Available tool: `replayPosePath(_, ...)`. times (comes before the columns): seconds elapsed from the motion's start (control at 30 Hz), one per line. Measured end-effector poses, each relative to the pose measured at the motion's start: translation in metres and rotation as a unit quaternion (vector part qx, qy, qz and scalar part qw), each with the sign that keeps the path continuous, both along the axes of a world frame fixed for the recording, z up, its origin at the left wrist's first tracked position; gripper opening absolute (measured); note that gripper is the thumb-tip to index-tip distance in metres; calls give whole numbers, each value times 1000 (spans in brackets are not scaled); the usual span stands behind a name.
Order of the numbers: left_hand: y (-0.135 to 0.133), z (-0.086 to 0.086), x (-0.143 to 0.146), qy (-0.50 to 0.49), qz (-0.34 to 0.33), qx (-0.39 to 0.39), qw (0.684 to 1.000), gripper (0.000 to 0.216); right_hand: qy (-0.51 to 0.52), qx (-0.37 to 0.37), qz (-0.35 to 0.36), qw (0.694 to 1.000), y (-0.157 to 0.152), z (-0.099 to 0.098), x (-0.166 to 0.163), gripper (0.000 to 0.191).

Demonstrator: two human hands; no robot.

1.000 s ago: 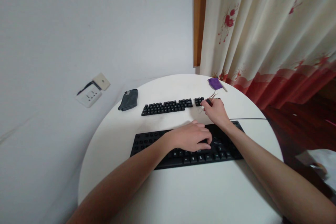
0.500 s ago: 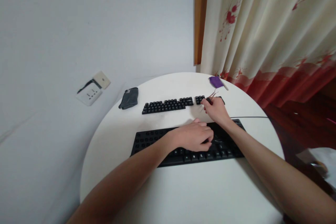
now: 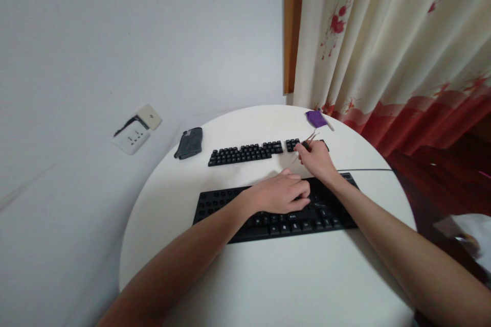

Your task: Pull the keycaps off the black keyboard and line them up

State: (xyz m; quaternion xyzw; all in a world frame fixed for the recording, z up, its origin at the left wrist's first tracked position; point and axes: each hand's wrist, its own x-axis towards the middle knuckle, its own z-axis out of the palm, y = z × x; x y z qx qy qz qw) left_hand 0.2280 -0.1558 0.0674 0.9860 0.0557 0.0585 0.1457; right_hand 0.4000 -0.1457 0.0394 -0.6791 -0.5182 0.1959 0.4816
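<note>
A black keyboard (image 3: 245, 235) lies on the white table, with bare key sockets on its left part and keycaps still on its lower rows. My left hand (image 3: 282, 193) rests over its middle, fingers curled; what they hold, if anything, is hidden. Beyond the keyboard, my right hand (image 3: 317, 157) pinches a thin metal wire keycap puller (image 3: 312, 137), whose prongs stick out on both sides of the fingers. Loose black keycaps (image 3: 245, 153) stand in rows behind the keyboard, and a smaller group of keycaps (image 3: 291, 144) is right beside the right hand's fingertips.
A dark pouch (image 3: 189, 143) lies at the table's left back edge. Near the right back edge sits a purple cloth-like item (image 3: 315, 118) with a pale stick. A cable (image 3: 364, 169) runs off to the right. Wall and curtain (image 3: 345, 61) border the round table (image 3: 287, 276).
My left hand has shifted slightly up and away across the keyboard, uncovering more of the lower keys. My right hand stays nearly in place with the keycap puller.
</note>
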Motion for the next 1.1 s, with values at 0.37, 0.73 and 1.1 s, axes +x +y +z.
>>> replayPosePath(0.37,35,-3,-16,-54,130,-149,979,22,1,7,-14,1000,-1,6,3,30)
replayPosePath(0.73,63,13,-41,89,-38,-287,953,30,2,4,-7,1000,0,5,3,32)
replayPosePath(1.1,67,-7,-31,-83,192,-387,898,31,12,7,-7,1000,-1,6,1,30)
